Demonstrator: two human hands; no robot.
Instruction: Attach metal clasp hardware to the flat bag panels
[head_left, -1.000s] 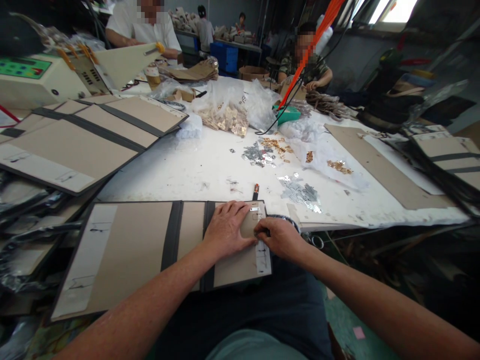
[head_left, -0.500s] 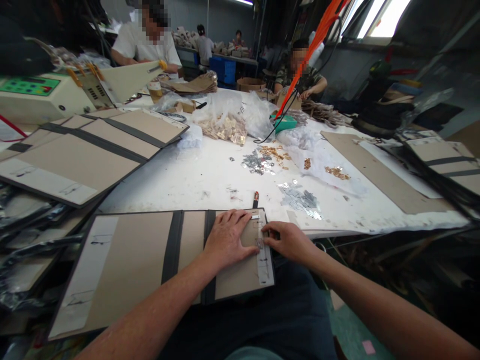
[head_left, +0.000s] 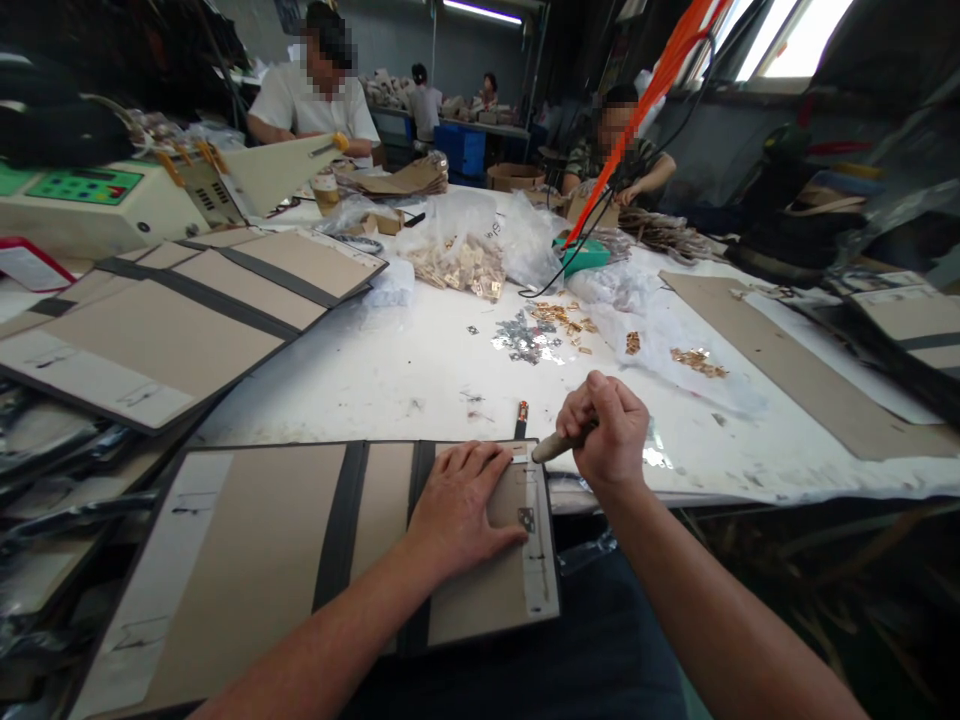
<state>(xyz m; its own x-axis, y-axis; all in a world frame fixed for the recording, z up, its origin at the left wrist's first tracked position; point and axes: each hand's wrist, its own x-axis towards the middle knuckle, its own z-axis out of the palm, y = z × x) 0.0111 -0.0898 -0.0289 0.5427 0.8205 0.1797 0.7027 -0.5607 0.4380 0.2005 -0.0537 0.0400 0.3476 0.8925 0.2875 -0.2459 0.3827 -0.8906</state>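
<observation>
My left hand (head_left: 461, 505) lies flat, fingers spread, on a beige board panel (head_left: 270, 540) with dark edging and dark cross bands. Its fingertips reach the white strip (head_left: 535, 570) along the panel's right end. A small metal plate (head_left: 526, 520) sits on that strip by my thumb. Closed in a fist, my right hand (head_left: 606, 425) grips a grey-brown tapered stick, like a tool handle (head_left: 556, 446). The rounded tip points down-left, close to the strip's upper end; whether it touches is unclear. A dark tab with shiny copper-coloured hardware (head_left: 522, 418) sticks out past the panel's far edge.
Silver plates (head_left: 525, 338) and gold pieces (head_left: 566, 320) lie loose on the white table (head_left: 360, 385). More panels (head_left: 195, 320) are stacked at left near a machine (head_left: 142, 205). Behind are plastic bags (head_left: 465, 250) and co-workers. An orange strap (head_left: 645, 110) hangs at right.
My right hand has risen from the panel's right edge and now holds the grey-brown stick. A small plate now shows on the strip by my left thumb. The view has shifted slightly.
</observation>
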